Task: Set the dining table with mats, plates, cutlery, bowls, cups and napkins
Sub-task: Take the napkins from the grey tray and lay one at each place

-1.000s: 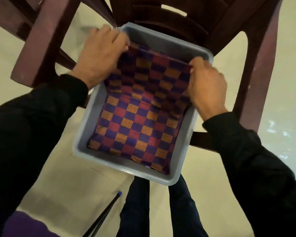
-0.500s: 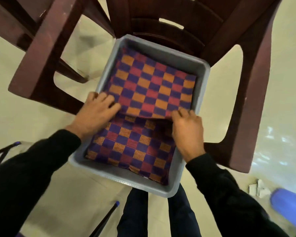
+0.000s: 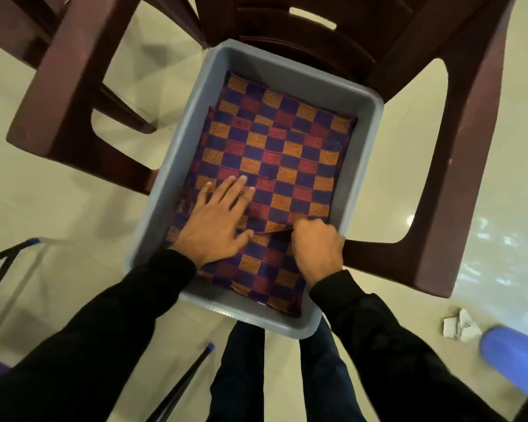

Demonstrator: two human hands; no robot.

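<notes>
A grey plastic tub [image 3: 367, 123] rests on the seat of a dark red plastic chair [image 3: 457, 153]. Inside it lies a stack of checked mats [image 3: 287, 153] in purple, orange and red. My left hand [image 3: 217, 222] lies flat on the near left part of the top mat, fingers spread. My right hand [image 3: 316, 246] is curled at the near edge of the top mat, pinching that edge, which is lifted slightly off the mat below.
Another dark red chair [image 3: 67, 86] stands at the left. Thin black legs with blue tips [image 3: 183, 382] cross the pale tiled floor near my feet. Crumpled paper [image 3: 461, 325] and a blue object [image 3: 515, 357] lie on the floor at the lower right.
Both hands pulled the top mat from the tub's far end towards me. My left hand has flattened on the mat; my right hand now pinches its near edge.
</notes>
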